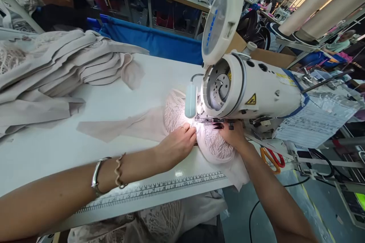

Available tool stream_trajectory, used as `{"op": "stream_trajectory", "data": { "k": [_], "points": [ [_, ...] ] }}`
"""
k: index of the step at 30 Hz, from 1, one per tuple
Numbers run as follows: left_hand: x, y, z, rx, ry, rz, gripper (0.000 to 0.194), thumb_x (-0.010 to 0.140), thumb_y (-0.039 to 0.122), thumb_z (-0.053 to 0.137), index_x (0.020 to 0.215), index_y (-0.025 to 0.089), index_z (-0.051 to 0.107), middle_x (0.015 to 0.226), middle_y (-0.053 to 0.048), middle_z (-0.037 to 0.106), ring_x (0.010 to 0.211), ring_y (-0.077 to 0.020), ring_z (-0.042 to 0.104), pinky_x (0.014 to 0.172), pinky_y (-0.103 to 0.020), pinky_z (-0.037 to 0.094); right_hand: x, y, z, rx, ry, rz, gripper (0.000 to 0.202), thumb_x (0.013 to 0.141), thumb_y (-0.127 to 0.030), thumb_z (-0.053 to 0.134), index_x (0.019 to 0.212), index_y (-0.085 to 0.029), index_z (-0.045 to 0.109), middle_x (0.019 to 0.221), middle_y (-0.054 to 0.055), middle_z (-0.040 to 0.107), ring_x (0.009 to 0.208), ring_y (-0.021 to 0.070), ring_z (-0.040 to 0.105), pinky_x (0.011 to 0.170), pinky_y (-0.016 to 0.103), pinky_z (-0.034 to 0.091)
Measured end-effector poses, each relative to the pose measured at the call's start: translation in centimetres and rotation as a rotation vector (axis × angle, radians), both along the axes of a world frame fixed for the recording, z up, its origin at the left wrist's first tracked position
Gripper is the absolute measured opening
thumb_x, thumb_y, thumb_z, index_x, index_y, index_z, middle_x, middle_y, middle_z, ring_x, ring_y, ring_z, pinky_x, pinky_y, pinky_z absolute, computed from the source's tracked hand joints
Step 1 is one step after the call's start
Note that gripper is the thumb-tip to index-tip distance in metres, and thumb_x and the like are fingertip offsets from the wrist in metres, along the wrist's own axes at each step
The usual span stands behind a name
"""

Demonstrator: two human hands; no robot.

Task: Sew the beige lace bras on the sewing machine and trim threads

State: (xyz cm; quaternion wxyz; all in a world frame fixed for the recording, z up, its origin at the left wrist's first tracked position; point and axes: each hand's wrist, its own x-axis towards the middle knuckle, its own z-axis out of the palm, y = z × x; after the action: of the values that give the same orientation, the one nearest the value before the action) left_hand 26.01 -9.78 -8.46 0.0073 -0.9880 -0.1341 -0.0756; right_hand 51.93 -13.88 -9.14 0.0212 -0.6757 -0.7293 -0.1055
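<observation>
A pale pink bra [218, 146] with lace-patterned cups lies under the needle area of a white sewing machine [265, 91]. My left hand [181, 142] pinches the bra between its two cups, just left of the needle. Beside the right cup, my right hand [235, 134] has its fingers curled on the fabric; the machine head partly hides them. Small dark pointed parts show by those fingertips, too unclear to name. A lit lamp [191, 100] shines on the stitching spot. One thin fabric wing [122, 127] stretches left over the table.
A pile of similar beige pieces [65, 64] covers the table's left. Along the front edge runs a printed ruler [159, 190], with more lace pieces [159, 220] below it. Orange-handled scissors [269, 159] are at right. The machine's round cover [222, 22] stands raised.
</observation>
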Motion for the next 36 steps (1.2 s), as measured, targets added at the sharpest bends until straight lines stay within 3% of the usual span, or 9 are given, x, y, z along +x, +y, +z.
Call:
{"op": "stream_trajectory", "data": {
  "k": [3,8,13,17,22,25,29,32,36],
  "points": [
    [0.0,0.2,0.0,-0.024,-0.016,-0.004,0.024,0.096,-0.001,0.037,0.096,0.010,0.059,0.105,-0.014,0.063,0.089,-0.0242,0.054,0.074,-0.035,0.045,0.3,0.0,-0.1,-0.028,-0.035,0.011,0.022,0.085,-0.016,0.056,0.094,-0.015,0.077,0.086,0.013,0.077,0.085,0.0298,0.069,0.081,0.038,0.051],
    [-0.3,0.9,-0.2,-0.053,-0.020,0.015,0.030,0.086,-0.008,0.041,0.105,0.009,0.057,0.096,-0.011,0.062,0.081,-0.0229,0.052,0.065,-0.033,0.039,-0.1,-0.3,0.4,-0.066,-0.050,0.058,0.030,0.080,-0.011,0.058,0.103,-0.014,0.076,0.098,0.015,0.078,0.091,0.0337,0.070,0.082,0.043,0.053],
    [-0.5,1.3,-0.8,0.112,-0.043,0.024,0.039,0.089,0.001,0.044,0.126,0.007,0.054,0.121,-0.017,0.063,0.092,-0.0283,0.056,0.066,-0.036,0.038,-1.6,-0.7,1.4,-0.144,0.189,0.265,0.059,0.080,-0.002,0.050,0.129,-0.029,0.069,0.114,0.002,0.077,0.103,0.0226,0.070,0.091,0.034,0.054],
    [-0.7,1.7,-1.2,0.097,-0.055,0.044,0.045,0.086,-0.001,0.047,0.129,0.008,0.054,0.131,-0.018,0.061,0.096,-0.0293,0.057,0.070,-0.036,0.040,-2.1,-0.8,1.6,-0.205,0.257,0.294,0.069,0.079,0.002,0.044,0.136,-0.031,0.064,0.111,0.002,0.077,0.099,0.0196,0.070,0.084,0.030,0.056],
    [-0.9,2.9,-0.8,0.035,-0.074,0.039,0.048,0.081,-0.010,0.046,0.121,0.012,0.059,0.128,-0.014,0.065,0.084,-0.0230,0.058,0.067,-0.034,0.036,-1.9,-0.7,0.8,-0.271,0.357,0.275,0.069,0.081,0.001,0.042,0.140,-0.029,0.060,0.116,0.004,0.074,0.102,0.0203,0.068,0.084,0.030,0.057],
    [-0.9,3.8,-0.8,0.009,-0.115,0.030,0.037,0.088,-0.007,0.044,0.112,0.014,0.062,0.118,-0.012,0.070,0.075,-0.0191,0.055,0.064,-0.033,0.033,-2.0,-0.8,0.4,-0.274,0.375,0.268,0.068,0.082,0.000,0.041,0.140,-0.030,0.059,0.116,0.003,0.073,0.105,0.0203,0.067,0.088,0.030,0.056],
    [-1.0,5.0,-1.4,-0.003,-0.168,-0.005,0.034,0.096,-0.002,0.039,0.109,0.016,0.063,0.106,-0.010,0.072,0.078,-0.0191,0.056,0.066,-0.034,0.033,-2.3,-0.9,0.2,-0.258,0.331,0.248,0.070,0.078,0.001,0.043,0.139,-0.030,0.059,0.116,0.003,0.073,0.108,0.0213,0.065,0.093,0.032,0.053],
    [-0.9,5.7,-2.0,-0.009,-0.195,-0.006,0.035,0.097,-0.001,0.036,0.111,0.017,0.063,0.102,-0.009,0.072,0.083,-0.0205,0.056,0.070,-0.035,0.036,-2.6,-1.0,0.6,-0.245,0.305,0.220,0.066,0.077,0.002,0.046,0.133,-0.029,0.061,0.114,0.003,0.073,0.105,0.0208,0.064,0.087,0.029,0.051],
    [-0.8,5.7,-1.8,-0.029,-0.227,-0.007,0.034,0.099,0.002,0.035,0.108,0.017,0.064,0.101,-0.010,0.071,0.085,-0.0218,0.056,0.074,-0.036,0.042,-3.5,-1.2,1.5,-0.265,0.282,0.139,0.043,0.079,-0.003,0.051,0.112,-0.025,0.066,0.103,0.004,0.072,0.089,0.0202,0.065,0.070,0.026,0.048]
  ]
}}
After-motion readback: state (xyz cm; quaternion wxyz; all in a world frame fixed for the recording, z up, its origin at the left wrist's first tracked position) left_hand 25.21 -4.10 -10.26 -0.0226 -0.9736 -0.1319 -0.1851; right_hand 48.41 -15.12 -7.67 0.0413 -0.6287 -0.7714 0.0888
